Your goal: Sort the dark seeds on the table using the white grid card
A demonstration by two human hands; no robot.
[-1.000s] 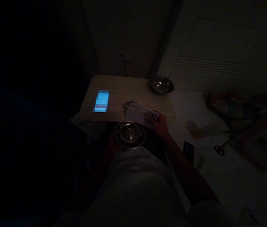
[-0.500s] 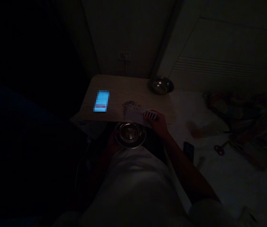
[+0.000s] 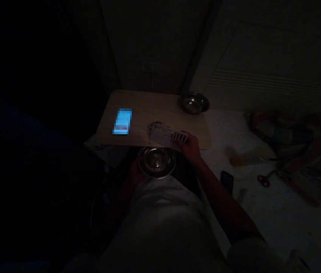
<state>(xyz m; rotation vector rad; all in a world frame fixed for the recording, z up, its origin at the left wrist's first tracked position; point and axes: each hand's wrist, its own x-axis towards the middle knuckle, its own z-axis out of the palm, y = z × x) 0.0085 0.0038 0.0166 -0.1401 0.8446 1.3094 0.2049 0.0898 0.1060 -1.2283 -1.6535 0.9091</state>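
Note:
My left hand [image 3: 138, 170] grips the left rim of a shiny metal bowl [image 3: 170, 170], held just below the near table edge. Small dark and pale grains lie in the bowl's bottom. In my right hand [image 3: 190, 147] is a flat white slotted plastic piece [image 3: 163, 138], its fingers closed round the right end. The piece rests on edge at the front of the wooden table [image 3: 137, 102], over the bowl's far side. Behind and left of it lies a heap of small mixed grains [image 3: 158, 124], partly hidden by the piece.
A lit phone [image 3: 122, 121] lies on the table's left. A second metal bowl [image 3: 194, 103] stands at the back right corner. On the white sheet at right are a dark phone [image 3: 227, 181], red-handled scissors [image 3: 263, 180] and striped cloth [image 3: 285, 131]. A socket [image 3: 150, 67] with a cord is behind.
The white slotted piece and my right hand have shifted very slightly left. The bowl in my left hand stays in place.

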